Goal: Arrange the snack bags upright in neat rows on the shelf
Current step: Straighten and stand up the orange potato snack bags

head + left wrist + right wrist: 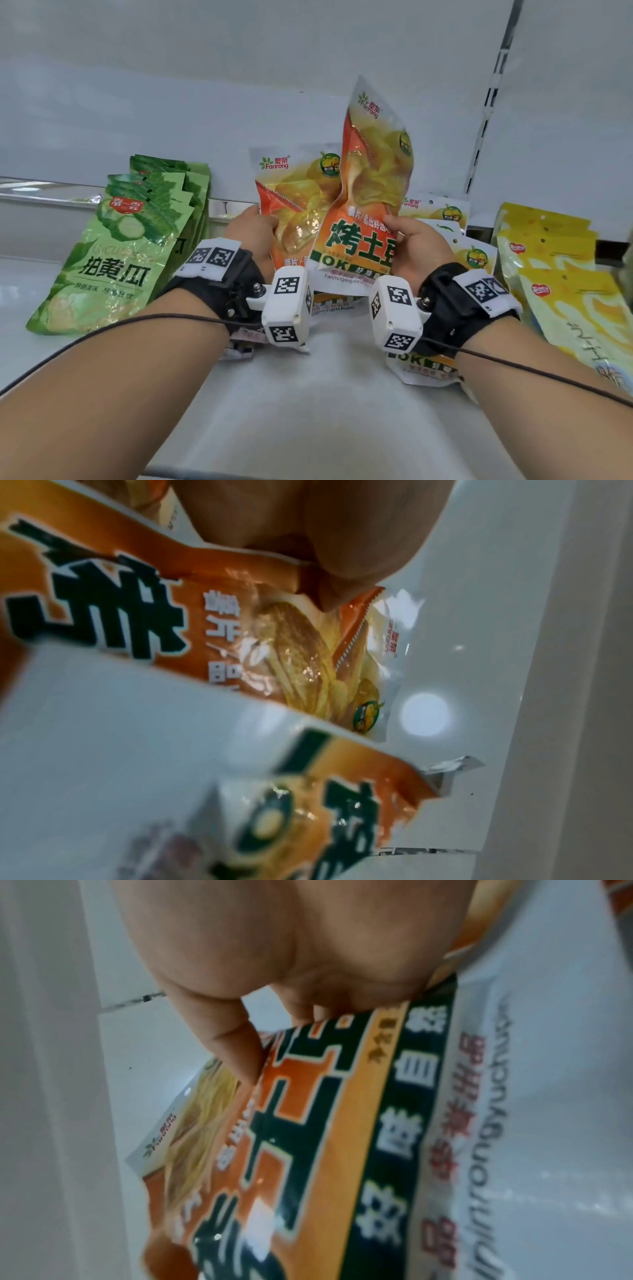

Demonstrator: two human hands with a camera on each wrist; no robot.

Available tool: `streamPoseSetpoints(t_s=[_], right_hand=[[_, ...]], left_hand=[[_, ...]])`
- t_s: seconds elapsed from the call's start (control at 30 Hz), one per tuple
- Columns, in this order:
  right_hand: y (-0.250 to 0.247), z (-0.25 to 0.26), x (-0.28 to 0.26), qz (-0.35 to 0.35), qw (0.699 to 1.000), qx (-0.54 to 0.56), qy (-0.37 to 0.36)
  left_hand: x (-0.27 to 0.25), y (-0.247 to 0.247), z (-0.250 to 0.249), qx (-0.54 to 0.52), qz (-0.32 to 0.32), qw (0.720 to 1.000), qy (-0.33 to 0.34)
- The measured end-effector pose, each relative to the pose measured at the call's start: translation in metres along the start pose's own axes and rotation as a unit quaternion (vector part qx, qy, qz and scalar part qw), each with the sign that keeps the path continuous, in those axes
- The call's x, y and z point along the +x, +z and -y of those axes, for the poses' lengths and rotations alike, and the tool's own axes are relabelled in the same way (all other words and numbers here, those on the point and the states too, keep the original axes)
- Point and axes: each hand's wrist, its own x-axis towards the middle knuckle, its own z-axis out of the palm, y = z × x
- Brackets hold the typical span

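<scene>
Two orange potato-chip bags up at shelf centre: front bag (368, 192) tall and twisted, right hand (416, 248) pinching its right edge, thumb on the print; rear bag (294, 202) behind it on the left, left hand (255, 236) curled round its left edge. Film looks light, crinkly and slick, contents brittle, so likely best held low by the side seams, not squeezed mid-panel. More orange bags (442, 219) lie flat behind the right hand; green cucumber bags (116, 253) lean left, yellow bags (561, 274) right, on the white shelf (301, 383).
</scene>
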Motion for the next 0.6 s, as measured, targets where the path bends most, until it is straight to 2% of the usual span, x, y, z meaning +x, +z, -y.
streamPoseSetpoints(t_s=[0.13, 0.27, 0.37, 0.47, 0.5, 0.6], right_hand=[[-0.017, 0.006, 0.009, -0.049, 0.993, -0.073, -0.081], [-0.028, 0.01, 0.022, -0.1, 0.968, -0.183, -0.137], [-0.029, 0.005, 0.031, -0.118, 0.957, -0.221, -0.143], [-0.027, -0.006, 0.037, -0.139, 0.951, -0.248, -0.123], [-0.025, -0.011, 0.039, -0.144, 0.949, -0.256, -0.112], [-0.019, -0.026, 0.046, -0.147, 0.937, -0.302, -0.096]], left_hand=[[0.013, 0.016, -0.009, -0.001, 0.027, 1.0, 0.014], [0.033, 0.031, -0.01, 0.034, 0.031, 0.999, 0.015], [0.05, 0.034, -0.001, 0.179, -0.031, 0.982, 0.049], [0.063, 0.035, 0.015, 0.259, -0.011, 0.964, 0.053], [0.064, 0.036, 0.021, 0.278, 0.003, 0.96, 0.029], [0.073, 0.034, 0.034, 0.225, 0.034, 0.973, -0.022]])
